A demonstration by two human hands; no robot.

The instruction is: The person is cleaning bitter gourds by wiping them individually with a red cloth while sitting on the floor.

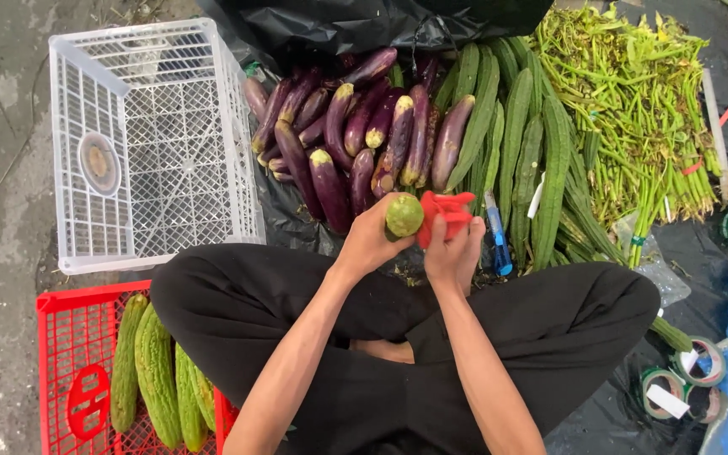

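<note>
Head view, looking straight down over crossed legs in black trousers: the left hand [370, 240] has its grip closed round a green gourd [404, 216], held end-on just above the lap. The right hand [454, 251] pinches a red cloth [444, 212] against that gourd's side, fingers shut on the fabric. By the look of it this is the wiping step, one vegetable at a time (the cloth sits right on the skin), and the move it calls for is turning the gourd in the left grip so the cloth meets the far side.

Now the containers. The white crate [149, 143] at upper left stands open with nothing in it but its mesh floor. The red crate [69, 371] at lower left holds several bumpy green bitter gourds [157, 379] lying side by side. Loose on the black sheet ahead: a heap of purple eggplants [355, 139], long ridged gourds [516, 135], and bundled green stalks [634, 101]. Tape rolls [684, 383] lie at lower right.
</note>
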